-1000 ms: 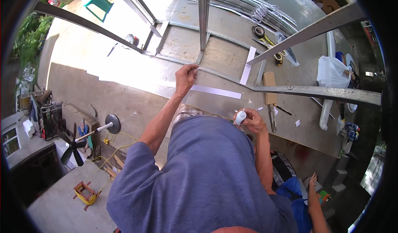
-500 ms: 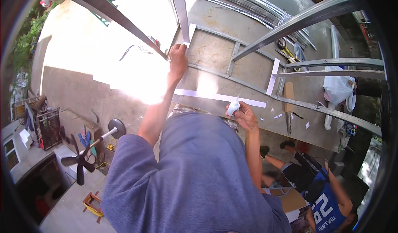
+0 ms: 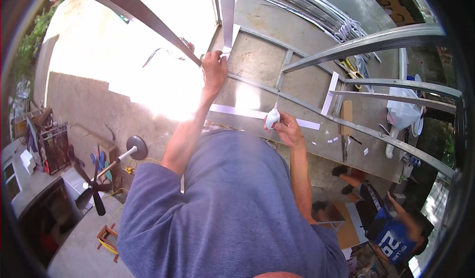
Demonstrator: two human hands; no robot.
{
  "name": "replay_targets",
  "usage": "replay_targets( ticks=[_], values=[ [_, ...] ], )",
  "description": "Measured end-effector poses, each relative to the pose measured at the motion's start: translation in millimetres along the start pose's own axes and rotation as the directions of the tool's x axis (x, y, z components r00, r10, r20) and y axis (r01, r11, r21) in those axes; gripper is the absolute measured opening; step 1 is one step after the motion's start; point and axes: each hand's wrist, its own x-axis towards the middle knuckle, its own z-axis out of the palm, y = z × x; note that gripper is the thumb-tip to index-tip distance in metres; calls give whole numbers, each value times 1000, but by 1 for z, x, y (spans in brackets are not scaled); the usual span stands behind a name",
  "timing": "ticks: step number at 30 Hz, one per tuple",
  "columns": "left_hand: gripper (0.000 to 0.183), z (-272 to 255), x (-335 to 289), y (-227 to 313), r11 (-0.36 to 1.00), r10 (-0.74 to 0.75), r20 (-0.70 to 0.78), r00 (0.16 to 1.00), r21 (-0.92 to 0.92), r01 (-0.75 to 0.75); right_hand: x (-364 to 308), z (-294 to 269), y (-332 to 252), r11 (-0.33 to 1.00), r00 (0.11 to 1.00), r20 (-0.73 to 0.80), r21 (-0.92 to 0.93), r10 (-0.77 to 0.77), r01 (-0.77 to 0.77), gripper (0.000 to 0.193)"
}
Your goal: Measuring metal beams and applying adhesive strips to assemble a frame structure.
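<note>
Metal frame (image 3: pixel 304 103) on counter (image 3: pixel 378 163); long white strip (image 3: pixel 242 111) nr near edge, prob. unattached. L end strip (image 3: pixel 234 36) & R end strip (image 3: pixel 328 100) look placed. L hand (image 3: pixel 214 72) at former, I can't tell grip; R hand (image 3: pixel 289 130) holds squeeze bottle (image 3: pixel 272 119).

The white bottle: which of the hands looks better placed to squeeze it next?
Right, I'd say: the right hand grips the bottle, leaving its thin tip clear. The left hand is away from it, at a white strip.
</note>
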Motion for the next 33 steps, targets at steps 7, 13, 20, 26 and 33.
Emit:
replay_targets(
  ticks=[7, 13, 20, 26, 33],
  values=[
    [32, -12, -15, 21, 921, 187, 172, 967, 312, -234, 5, -7, 4, 1000, 997, -71, 20, 19, -17, 45],
    [40, -9, -16, 22, 921, 200, 180, 963, 300, -247, 7, -18, 3, 999, 997, -75, 15, 31, -30, 46],
    [45, -7, -13, 23, 918, 215, 195, 957, 293, -266, 10, -20, 1, 999, 995, -94, 1, 42, -42, 51],
    [48, -5, -10, 19, 915, 233, 182, 955, 293, -279, 15, -20, 1, 998, 993, -98, -8, 63, -64, 51],
    [48, -6, -8, 21, 914, 244, 201, 949, 280, -295, 16, -22, 1, 998, 993, -104, -3, 63, -64, 50]
  ],
)
